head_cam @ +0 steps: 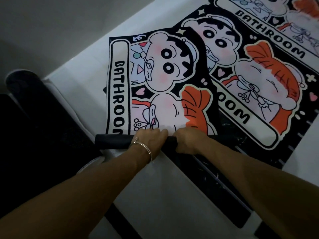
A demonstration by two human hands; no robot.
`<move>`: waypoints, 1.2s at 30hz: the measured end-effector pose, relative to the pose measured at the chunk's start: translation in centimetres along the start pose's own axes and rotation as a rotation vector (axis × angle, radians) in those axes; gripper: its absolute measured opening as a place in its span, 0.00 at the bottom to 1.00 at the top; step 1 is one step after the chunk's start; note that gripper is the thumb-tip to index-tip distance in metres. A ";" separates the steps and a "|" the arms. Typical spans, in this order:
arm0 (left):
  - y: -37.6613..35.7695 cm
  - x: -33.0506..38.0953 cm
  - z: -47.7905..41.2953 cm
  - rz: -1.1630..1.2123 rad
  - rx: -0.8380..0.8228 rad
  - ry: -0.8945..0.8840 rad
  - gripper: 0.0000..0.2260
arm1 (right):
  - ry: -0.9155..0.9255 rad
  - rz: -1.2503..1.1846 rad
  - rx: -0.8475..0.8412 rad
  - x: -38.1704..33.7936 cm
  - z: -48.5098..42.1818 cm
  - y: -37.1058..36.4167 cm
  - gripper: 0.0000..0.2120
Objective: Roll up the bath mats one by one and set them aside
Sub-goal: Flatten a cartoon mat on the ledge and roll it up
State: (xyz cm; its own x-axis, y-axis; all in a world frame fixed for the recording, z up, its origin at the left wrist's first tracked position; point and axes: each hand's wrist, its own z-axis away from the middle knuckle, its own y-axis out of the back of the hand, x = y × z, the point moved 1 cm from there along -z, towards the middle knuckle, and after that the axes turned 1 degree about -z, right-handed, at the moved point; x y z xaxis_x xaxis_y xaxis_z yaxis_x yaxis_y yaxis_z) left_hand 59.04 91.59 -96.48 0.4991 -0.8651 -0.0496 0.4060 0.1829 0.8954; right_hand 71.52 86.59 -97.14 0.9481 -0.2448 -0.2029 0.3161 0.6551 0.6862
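Hands meet at lower centre of the frame: left hand [149,139] and right hand [188,140] both curl over the dark rolled edge [112,141] of the front bath mat [155,75], which overlaps a second mat [259,78].

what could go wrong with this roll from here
1. The left hand and right hand grip the roll close together; its free left end may loosen or roll crooked.
2. The top mat lies skewed over the second mat, so rolling on could drag that one along.
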 end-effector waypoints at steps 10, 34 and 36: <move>0.3 -0.5 0.0 -0.040 0.017 -0.017 0.12 | -0.004 0.015 -0.022 0.1 -0.4 0.7 0.12; 0.6 -2.3 -2.0 0.115 -0.168 -0.054 0.13 | 0.041 0.053 0.144 -0.1 -0.7 0.9 0.12; 1.0 -2.8 -2.6 0.139 -0.214 -0.081 0.13 | 0.035 0.074 0.220 0.0 -0.5 0.0 0.13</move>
State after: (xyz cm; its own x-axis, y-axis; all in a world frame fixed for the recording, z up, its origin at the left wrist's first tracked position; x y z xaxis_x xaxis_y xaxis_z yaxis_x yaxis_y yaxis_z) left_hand 60.05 95.41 -96.64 0.5023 -0.8576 0.1105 0.4947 0.3898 0.7768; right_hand 71.49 86.91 -97.46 0.9702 -0.1745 -0.1683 0.2344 0.4978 0.8350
